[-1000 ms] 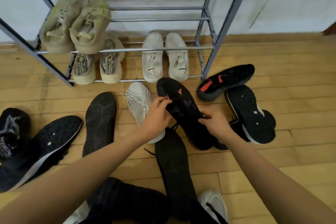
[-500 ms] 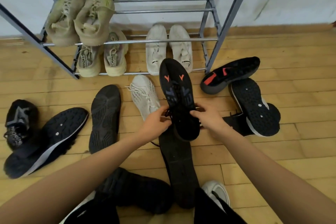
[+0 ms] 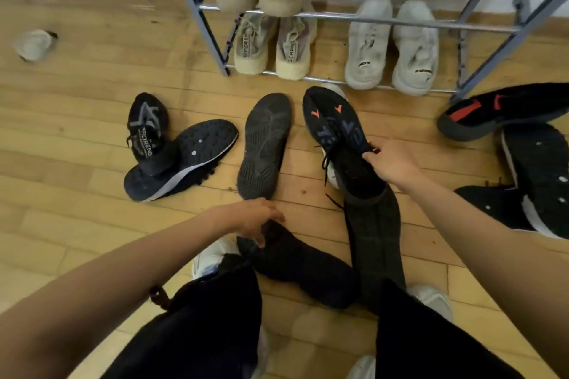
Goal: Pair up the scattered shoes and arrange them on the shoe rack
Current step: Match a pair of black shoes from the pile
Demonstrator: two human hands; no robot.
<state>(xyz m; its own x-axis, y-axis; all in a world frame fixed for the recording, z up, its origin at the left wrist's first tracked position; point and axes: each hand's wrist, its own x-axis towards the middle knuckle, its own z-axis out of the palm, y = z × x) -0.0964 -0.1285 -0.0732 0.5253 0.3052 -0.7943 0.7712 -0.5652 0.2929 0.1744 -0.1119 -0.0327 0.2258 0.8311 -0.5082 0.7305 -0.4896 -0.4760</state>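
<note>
Gripping orange-marked shoe [image 3: 335, 132] with right hand [image 3: 392, 163]; left hand [image 3: 251, 218] grasps dark shoe [image 3: 301, 264].

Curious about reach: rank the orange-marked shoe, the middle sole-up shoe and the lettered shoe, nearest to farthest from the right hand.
1. Orange-marked shoe, held by the right hand.
2. Sole-up shoe, middle of the floor.
3. Lettered shoe, far left.

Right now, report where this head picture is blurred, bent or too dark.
Head view: wide-angle bending splays the shoe rack posts; both forearms and the pale object at far left are soft; the dark shoe at the left hand is featureless black; even light, no harsh glare.
</note>
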